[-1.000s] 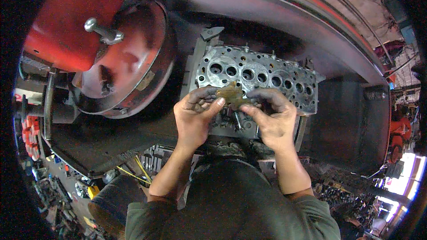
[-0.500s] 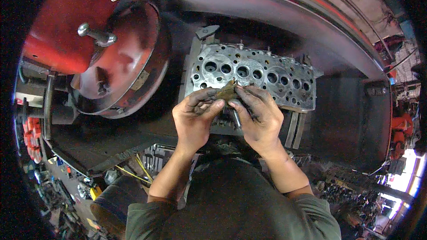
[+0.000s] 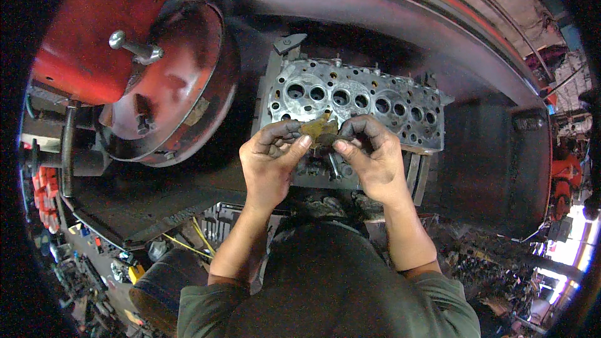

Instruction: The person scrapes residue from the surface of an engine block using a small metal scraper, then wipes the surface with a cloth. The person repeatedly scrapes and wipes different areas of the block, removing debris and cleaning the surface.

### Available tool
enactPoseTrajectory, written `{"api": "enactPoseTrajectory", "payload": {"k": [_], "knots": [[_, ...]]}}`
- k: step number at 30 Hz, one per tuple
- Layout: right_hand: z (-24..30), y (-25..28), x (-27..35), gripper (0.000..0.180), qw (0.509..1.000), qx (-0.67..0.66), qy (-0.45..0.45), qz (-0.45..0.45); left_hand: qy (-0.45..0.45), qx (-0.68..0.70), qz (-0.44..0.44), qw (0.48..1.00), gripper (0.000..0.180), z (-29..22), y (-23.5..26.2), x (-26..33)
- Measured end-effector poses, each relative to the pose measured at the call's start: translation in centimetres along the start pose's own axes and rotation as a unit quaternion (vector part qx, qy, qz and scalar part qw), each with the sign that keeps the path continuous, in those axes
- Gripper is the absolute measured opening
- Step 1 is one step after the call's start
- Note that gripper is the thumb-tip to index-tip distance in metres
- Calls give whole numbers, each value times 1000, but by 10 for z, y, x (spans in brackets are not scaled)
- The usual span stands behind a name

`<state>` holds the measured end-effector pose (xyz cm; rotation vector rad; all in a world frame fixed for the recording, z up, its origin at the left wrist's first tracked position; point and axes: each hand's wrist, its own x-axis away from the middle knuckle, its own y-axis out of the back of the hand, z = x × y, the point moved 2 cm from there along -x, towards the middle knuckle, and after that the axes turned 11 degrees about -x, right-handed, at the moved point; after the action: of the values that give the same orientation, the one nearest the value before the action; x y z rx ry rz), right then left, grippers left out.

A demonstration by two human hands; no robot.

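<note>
Machinery in red is filling the left: a round dished wheel (image 3: 166, 84) with a grey handle (image 3: 133, 48) sticking out of it. Just right of it, the left hand (image 3: 270, 159) is pinching a small brownish scrap (image 3: 318, 129), thumb and fingers closing on its left edge. The right hand (image 3: 370, 158) is gripping the same scrap from the other side, fingertips nearly meeting the left ones. Behind both hands, a grey cylinder head (image 3: 357, 107) is lying on the dark tabletop (image 3: 494, 169), its row of round ports facing up.
</note>
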<state>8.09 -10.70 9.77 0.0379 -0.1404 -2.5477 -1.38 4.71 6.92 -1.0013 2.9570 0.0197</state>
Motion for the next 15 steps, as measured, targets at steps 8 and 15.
{"api": "enactPoseTrajectory", "payload": {"k": [8, 15], "knots": [[4, -2, 0, 24, 993, -109, -23, -44, 13, 42, -15, 999, 24, 3, 1, -1], [11, -15, 4, 21, 965, 173, 186, -60, 26, 46, -18, 998, 18, 5, 4, -1]]}}
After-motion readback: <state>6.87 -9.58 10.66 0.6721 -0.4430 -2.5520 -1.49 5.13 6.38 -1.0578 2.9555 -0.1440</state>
